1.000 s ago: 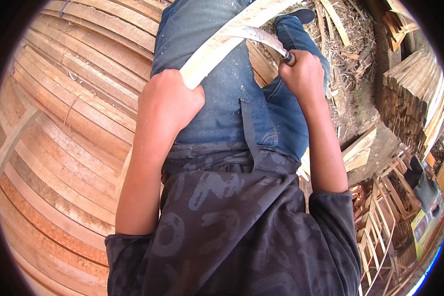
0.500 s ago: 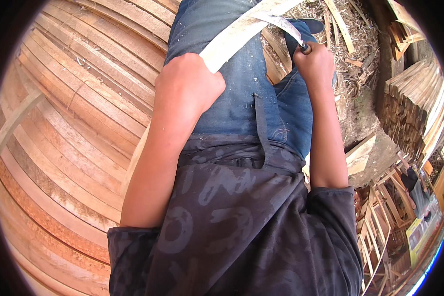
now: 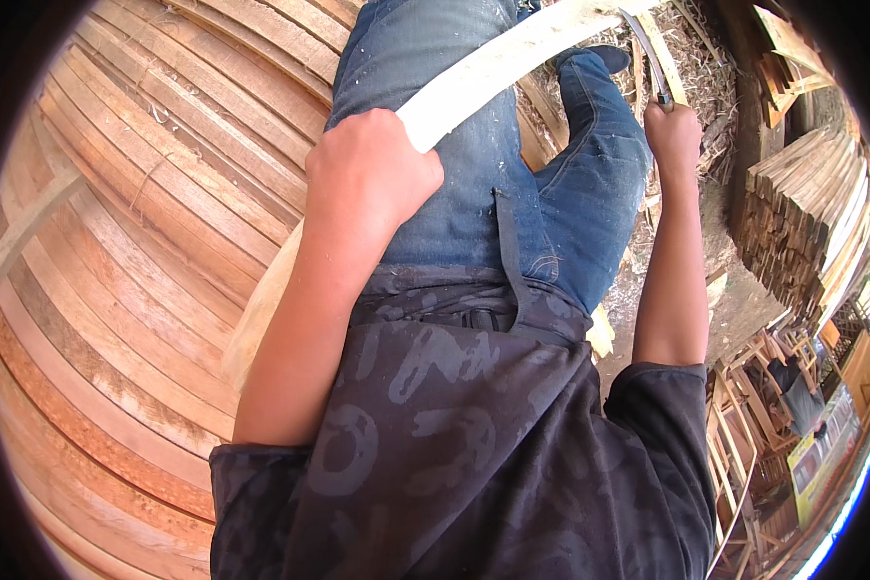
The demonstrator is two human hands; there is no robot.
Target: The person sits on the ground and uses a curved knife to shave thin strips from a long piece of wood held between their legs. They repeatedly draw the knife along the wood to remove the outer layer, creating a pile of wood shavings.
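Observation:
My left hand (image 3: 372,174) is closed around a long, pale strip of wood (image 3: 507,63) that crosses over my thigh in blue jeans. The strip runs up and to the right toward the top edge, and its other end passes under my left forearm. Out at the upper right, my right hand (image 3: 675,137) grips the dark handle of a knife with a curved blade (image 3: 646,48). The blade points up and slightly left, its tip close to the strip's far end; I cannot tell whether they touch.
Stacked wooden boards (image 3: 135,251) fill the left side. Wood shavings (image 3: 710,72) and offcuts cover the ground at upper right. A pile of thin slats (image 3: 807,208) stands at the right, with wooden frames (image 3: 754,387) below it.
My right hand and the knife have moved right and slightly farther along the strip, the blade swinging more upright. My right leg has shifted outward. My left hand stays nearly in place.

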